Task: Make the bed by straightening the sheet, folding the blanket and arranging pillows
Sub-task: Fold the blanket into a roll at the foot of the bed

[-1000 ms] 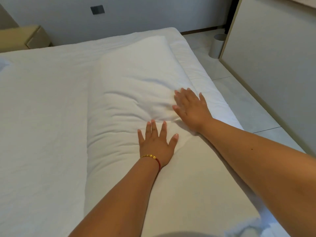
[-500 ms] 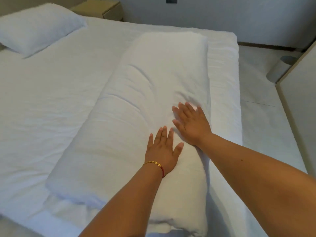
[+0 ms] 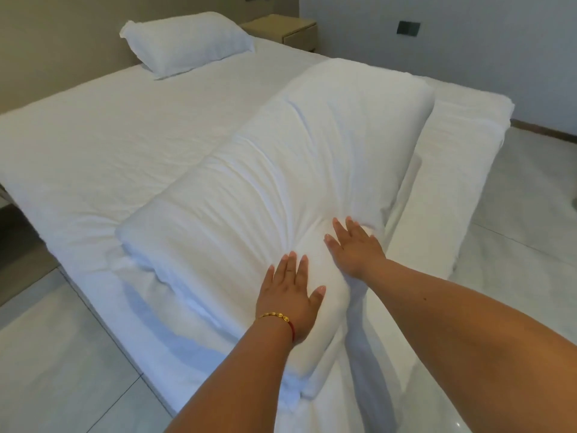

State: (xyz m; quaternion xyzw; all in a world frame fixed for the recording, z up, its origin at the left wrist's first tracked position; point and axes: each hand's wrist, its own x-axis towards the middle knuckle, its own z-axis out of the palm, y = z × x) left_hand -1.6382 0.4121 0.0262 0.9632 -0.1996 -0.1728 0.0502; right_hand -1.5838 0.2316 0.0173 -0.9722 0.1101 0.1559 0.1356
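your left hand (image 3: 288, 293) and right hand (image 3: 354, 248) press flat, fingers spread, on the folded blanket (image 3: 281, 170) along the bed's (image 3: 78, 145) foot edge; its long axis runs away ahead of both.

Head view: both palms hidden, left hand (image 3: 288, 296) and right hand (image 3: 354, 246) lying flat-fingered on the folded blanket (image 3: 281, 170); both arms cut off by the bottom and right edges. Blanket covers the sheet (image 3: 103, 132) beneath it; its inner layers not discernible. Bedside table (image 3: 282, 31) partly hidden behind the bed; wall plate (image 3: 408, 27) too small to identify; near left bed corner blurred.
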